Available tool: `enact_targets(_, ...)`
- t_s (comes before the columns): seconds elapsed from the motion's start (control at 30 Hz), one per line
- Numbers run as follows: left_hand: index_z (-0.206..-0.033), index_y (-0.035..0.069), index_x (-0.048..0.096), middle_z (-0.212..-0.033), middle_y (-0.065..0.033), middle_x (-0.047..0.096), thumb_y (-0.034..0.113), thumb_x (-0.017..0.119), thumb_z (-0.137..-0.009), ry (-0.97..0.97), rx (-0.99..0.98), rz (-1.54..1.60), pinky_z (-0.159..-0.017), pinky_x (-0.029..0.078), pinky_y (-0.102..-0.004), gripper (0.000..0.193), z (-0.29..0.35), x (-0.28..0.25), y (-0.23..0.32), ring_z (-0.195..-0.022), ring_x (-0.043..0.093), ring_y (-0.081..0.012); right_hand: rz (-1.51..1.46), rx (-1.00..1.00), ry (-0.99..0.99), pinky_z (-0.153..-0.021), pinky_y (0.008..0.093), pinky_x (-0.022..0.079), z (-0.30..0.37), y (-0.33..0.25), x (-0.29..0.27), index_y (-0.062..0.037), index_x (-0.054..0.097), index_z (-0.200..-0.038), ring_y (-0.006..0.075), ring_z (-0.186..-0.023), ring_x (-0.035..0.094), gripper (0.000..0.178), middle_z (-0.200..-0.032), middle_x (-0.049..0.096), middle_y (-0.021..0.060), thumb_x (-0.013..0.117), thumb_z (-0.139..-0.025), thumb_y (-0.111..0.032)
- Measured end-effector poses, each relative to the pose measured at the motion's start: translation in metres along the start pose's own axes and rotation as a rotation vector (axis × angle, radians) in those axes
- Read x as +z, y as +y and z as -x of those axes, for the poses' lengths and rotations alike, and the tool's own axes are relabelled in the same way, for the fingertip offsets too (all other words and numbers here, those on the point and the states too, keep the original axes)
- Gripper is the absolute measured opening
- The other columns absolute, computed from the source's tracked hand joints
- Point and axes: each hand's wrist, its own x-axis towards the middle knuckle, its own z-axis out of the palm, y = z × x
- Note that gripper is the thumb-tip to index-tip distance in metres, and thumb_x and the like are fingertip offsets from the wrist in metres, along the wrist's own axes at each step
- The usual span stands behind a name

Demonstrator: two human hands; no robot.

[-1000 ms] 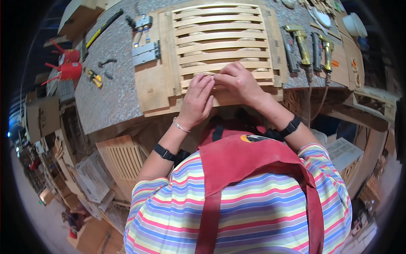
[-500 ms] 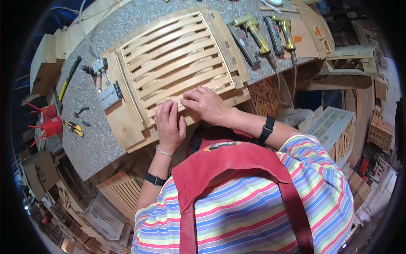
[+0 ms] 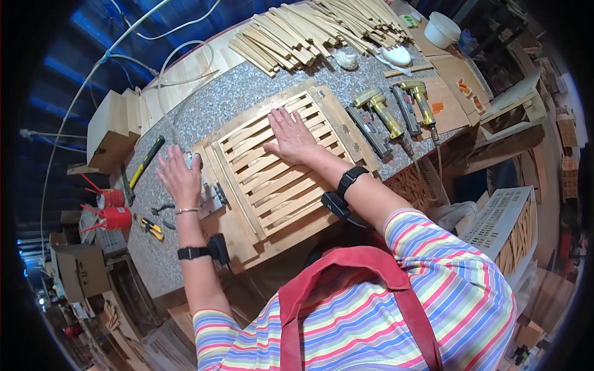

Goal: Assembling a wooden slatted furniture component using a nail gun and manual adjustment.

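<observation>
My right hand [image 3: 294, 137] rests flat, fingers stretched out, on the slats of a wooden slatted panel [image 3: 291, 185]. The panel lies in a wooden jig board [image 3: 244, 247] on the speckled worktop. To the left of the jig, my left hand [image 3: 181, 178] is spread open over a metal pneumatic clamp [image 3: 213, 198] and partly hides it. Whether that palm touches the clamp I cannot tell. Neither hand holds anything. Two yellow-and-black nail guns, the nearer one [image 3: 385, 117] and the farther one [image 3: 422, 105], lie to the right of the jig.
Loose wooden strips [image 3: 297, 37] are heaped along the far edge. At the left lie a hammer [image 3: 147, 162], a yellow-and-black cutter [image 3: 152, 229] and red-handled containers [image 3: 114, 218]. A white bucket [image 3: 442, 29] stands far right; a grey crate [image 3: 498, 216] of strips sits below the bench.
My hands have parted from the panel's near edge. The right one has moved farther onto the slats and flattened; the left has gone left to the clamp. The view has tilted up.
</observation>
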Motion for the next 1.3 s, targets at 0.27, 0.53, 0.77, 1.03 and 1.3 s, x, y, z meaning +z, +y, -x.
enact_targets(0.27,-0.135,-0.001,0.044,-0.146,-0.0168,0.036,0.046,0.047,-0.093,-0.12,-0.122,0.068,-0.112,0.013,-0.0525,0.064,0.002,0.003,0.013,-0.138,0.023,-0.0391,-0.262,0.06,0.035,-0.115,0.0464,0.012,0.004,0.05,-0.017,0.0036,0.023,-0.144,0.0322,-0.142,0.018,0.077,-0.15,0.025,0.0215,0.04,-0.093,-0.052)
enact_targets(0.53,-0.136,0.007,0.046,-0.143,-0.0159,0.041,0.03,0.06,-0.089,-0.115,0.253,0.642,-0.112,0.018,-0.0497,0.055,-0.013,-0.026,0.165,-0.136,0.027,-0.0395,-0.337,0.43,0.01,-0.082,0.0487,0.049,0.101,0.084,-0.091,0.0038,0.036,-0.128,0.041,-0.099,0.057,0.049,-0.098,0.058,0.027,0.052,-0.086,-0.014)
enact_targets(0.77,-0.136,0.013,0.046,-0.141,-0.0162,0.041,0.036,0.063,-0.086,-0.142,0.354,0.593,-0.11,0.021,-0.0505,0.058,-0.103,0.038,0.271,-0.133,0.03,-0.0397,0.098,0.692,0.358,-0.084,0.0466,0.045,0.153,0.294,-0.106,0.0006,0.057,-0.1,0.0392,-0.095,0.054,0.028,-0.105,0.056,0.0209,0.06,-0.081,-0.019)
enact_targets(1.03,-0.108,-0.002,0.066,-0.09,-0.0057,0.069,0.019,0.068,-0.086,-0.793,0.012,1.276,-0.074,0.05,-0.0249,0.03,-0.149,0.084,0.27,-0.081,0.062,-0.0108,-0.365,0.896,0.147,-0.063,0.0393,0.054,0.17,0.376,-0.095,0.0,0.056,-0.101,0.0264,-0.071,0.064,0.03,-0.081,0.063,0.0139,0.066,-0.074,-0.01)
enact_targets(1.3,-0.107,-0.001,0.068,-0.093,-0.0031,0.068,0.015,0.067,-0.087,-0.914,0.011,1.491,-0.077,0.049,-0.024,0.026,-0.159,0.104,0.242,-0.083,0.06,-0.0091,-1.649,0.745,0.004,-0.041,0.0228,0.042,0.106,0.171,-0.204,-0.0044,0.048,-0.109,0.0074,-0.047,0.048,0.027,-0.064,0.048,-0.0002,0.059,-0.085,-0.01)
